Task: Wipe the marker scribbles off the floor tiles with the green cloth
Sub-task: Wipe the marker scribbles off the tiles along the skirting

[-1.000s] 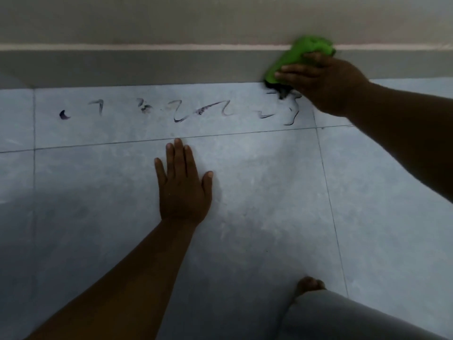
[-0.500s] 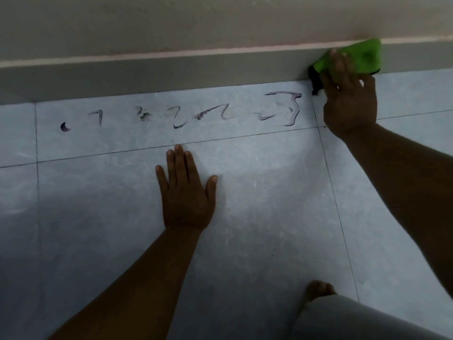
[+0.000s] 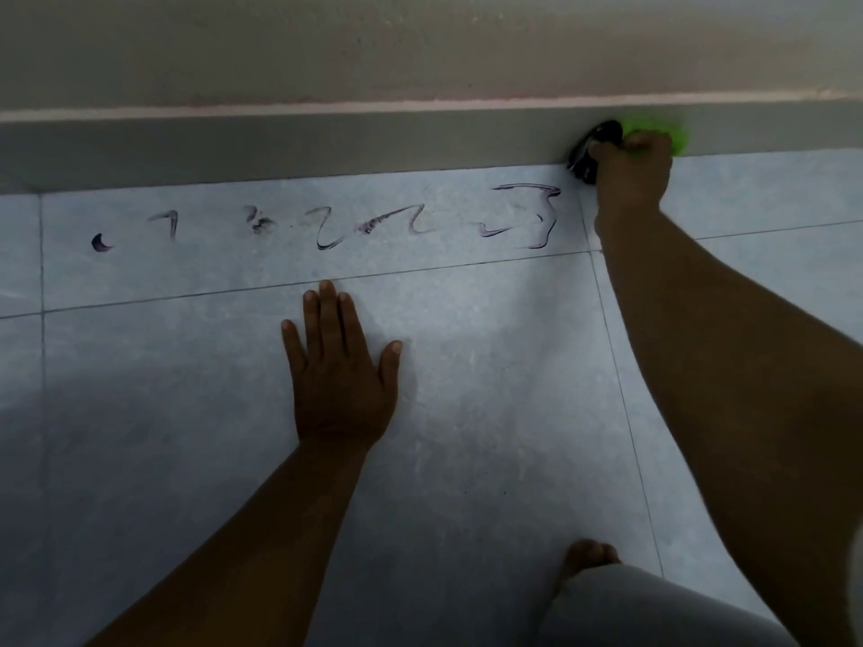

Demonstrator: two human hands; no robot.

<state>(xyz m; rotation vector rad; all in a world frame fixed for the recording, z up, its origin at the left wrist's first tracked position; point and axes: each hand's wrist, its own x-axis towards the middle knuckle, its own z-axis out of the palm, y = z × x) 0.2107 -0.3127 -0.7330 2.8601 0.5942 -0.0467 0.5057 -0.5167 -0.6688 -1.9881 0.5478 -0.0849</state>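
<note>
A row of dark marker scribbles [image 3: 327,226] runs across a pale blue floor tile [image 3: 420,282] near the wall. My right hand [image 3: 630,179] is at the right end of the row, against the baseboard, shut on the green cloth [image 3: 663,133]. The cloth shows a black stained part [image 3: 593,147] at its left. The nearest scribble [image 3: 532,217] lies just left of that hand. My left hand [image 3: 341,366] rests flat on the tile below the scribbles, fingers spread, holding nothing.
A grey baseboard [image 3: 280,147] and beige wall [image 3: 373,44] bound the floor at the back. My bent knee in grey cloth [image 3: 644,609] and bare toes [image 3: 588,555] are at the bottom right. Tile grout lines cross the floor.
My right hand with the cloth has moved right from over the rightmost scribble to the baseboard, then bunched the cloth tighter. My left hand stays flat.
</note>
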